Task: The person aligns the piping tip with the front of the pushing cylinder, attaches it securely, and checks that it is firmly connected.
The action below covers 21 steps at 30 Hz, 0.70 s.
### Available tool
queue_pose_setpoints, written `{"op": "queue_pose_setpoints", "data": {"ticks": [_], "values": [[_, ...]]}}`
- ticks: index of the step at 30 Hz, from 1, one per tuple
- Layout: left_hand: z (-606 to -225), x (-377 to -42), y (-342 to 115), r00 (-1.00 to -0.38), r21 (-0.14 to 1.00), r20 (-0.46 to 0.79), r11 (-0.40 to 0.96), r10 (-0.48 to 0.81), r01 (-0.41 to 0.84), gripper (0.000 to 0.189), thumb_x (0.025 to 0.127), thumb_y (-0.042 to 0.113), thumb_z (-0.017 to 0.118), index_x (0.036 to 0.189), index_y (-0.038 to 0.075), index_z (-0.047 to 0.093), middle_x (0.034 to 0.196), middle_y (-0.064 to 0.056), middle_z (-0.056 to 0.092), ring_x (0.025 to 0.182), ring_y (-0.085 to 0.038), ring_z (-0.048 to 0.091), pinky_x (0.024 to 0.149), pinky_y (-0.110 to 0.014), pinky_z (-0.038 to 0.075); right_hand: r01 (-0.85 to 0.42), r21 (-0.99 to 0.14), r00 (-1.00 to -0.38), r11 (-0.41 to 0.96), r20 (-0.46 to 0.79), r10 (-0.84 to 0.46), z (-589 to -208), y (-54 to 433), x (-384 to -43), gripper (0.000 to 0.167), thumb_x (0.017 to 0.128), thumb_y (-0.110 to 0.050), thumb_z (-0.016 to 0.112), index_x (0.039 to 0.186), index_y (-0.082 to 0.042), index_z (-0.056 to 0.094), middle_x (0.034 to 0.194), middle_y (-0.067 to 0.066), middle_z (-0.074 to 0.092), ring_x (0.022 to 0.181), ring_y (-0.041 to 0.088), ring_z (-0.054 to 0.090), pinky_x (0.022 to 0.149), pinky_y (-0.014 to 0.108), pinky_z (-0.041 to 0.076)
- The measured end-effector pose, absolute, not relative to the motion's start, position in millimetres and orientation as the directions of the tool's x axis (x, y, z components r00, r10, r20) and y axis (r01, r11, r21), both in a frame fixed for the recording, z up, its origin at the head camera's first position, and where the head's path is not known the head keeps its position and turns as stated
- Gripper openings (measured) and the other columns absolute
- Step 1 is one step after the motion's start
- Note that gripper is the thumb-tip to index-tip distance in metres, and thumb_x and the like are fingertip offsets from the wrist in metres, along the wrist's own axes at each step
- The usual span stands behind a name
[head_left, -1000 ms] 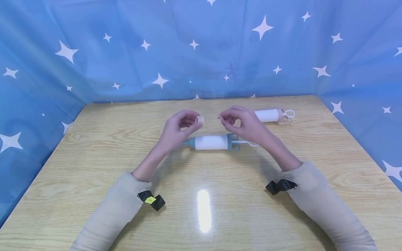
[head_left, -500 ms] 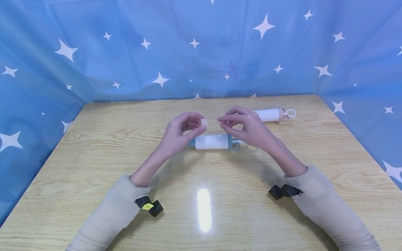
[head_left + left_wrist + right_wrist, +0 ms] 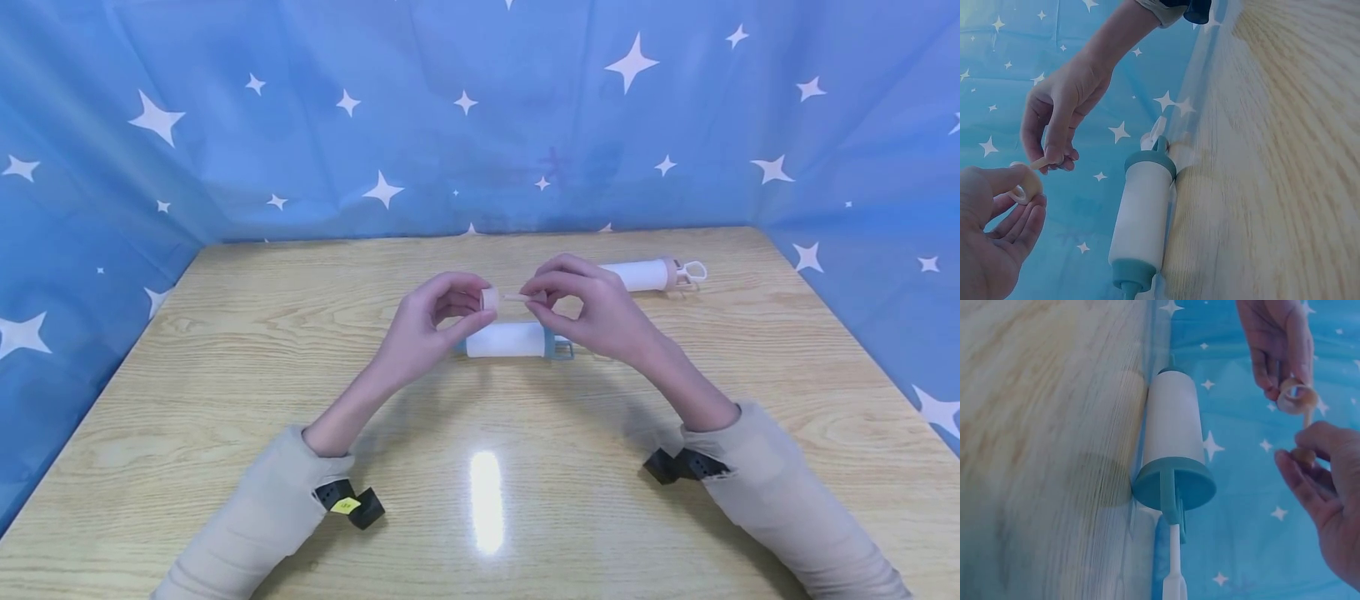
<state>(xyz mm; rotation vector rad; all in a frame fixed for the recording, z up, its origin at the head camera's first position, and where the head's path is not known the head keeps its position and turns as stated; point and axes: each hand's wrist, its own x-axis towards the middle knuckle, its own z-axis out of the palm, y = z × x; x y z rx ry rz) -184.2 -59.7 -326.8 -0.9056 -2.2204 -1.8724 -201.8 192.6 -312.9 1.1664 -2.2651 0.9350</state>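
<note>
My left hand [image 3: 422, 333] pinches a small pale pink ring-shaped cap [image 3: 489, 299] between thumb and fingers. In the right wrist view the cap [image 3: 1297, 398] shows its open hollow middle. Facing it, my right hand [image 3: 603, 308] pinches a pale, narrow nozzle [image 3: 514, 297] by its wider end, with the thin tip pointing left at the cap. Whether the tip touches the cap, I cannot tell. Below both hands lies a white-barrelled plunger syringe [image 3: 504, 340] with teal ends, like an icing syringe. Its teal tip is partly hidden behind my left hand.
A second white syringe [image 3: 641, 276] with pale pink ends and a looped handle lies farther back, partly behind my right hand. Blue cloth [image 3: 300, 150] with white stars stands behind the wooden table [image 3: 225, 350].
My left hand has moved slightly right with the cap. The right hand has turned a little, exposing more of the nozzle, and the gap between the two parts has narrowed.
</note>
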Motion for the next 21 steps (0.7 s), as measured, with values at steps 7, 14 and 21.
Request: {"op": "queue_pose_setpoints", "data": {"ticks": [7, 14, 21], "values": [[-327.2, -182.9, -59.0, -0.813, 0.863, 0.446, 0.062, 0.375, 0.502, 0.032, 0.092, 0.002, 0.074, 0.122, 0.0, 0.064, 0.106, -0.009, 0.067, 0.096, -0.018, 0.068, 0.092, -0.032, 0.057, -0.846, -0.348, -0.528, 0.405, 0.654, -0.541, -314.7, 192.2, -200.3, 0.022, 0.082, 0.007, 0.078, 0.101, -0.005, 0.077, 0.101, 0.005, 0.067, 0.078, 0.011, 0.065, 0.074, 0.013, 0.052], [-327.2, -180.9, -59.4, -0.813, 0.869, 0.439, 0.048, 0.382, 0.492, 0.033, 0.092, 0.001, 0.074, 0.123, 0.0, 0.063, 0.107, -0.01, 0.066, 0.097, -0.019, 0.068, 0.092, -0.033, 0.057, -0.858, -0.336, -0.508, 0.388, 0.663, -0.55, -312.4, 189.9, -196.8, 0.019, 0.083, 0.004, 0.077, 0.101, -0.003, 0.077, 0.102, 0.007, 0.067, 0.08, 0.011, 0.065, 0.072, 0.013, 0.051], [-327.9, -179.8, -59.9, -0.811, 0.871, 0.439, 0.037, 0.386, 0.489, 0.033, 0.092, 0.001, 0.073, 0.123, 0.0, 0.063, 0.108, -0.01, 0.066, 0.098, -0.02, 0.068, 0.092, -0.033, 0.057, -0.874, -0.323, -0.481, 0.363, 0.685, -0.548, -313.4, 186.6, -197.2, 0.021, 0.082, 0.006, 0.077, 0.101, -0.002, 0.077, 0.101, 0.007, 0.068, 0.079, 0.012, 0.064, 0.071, 0.013, 0.051]]}}
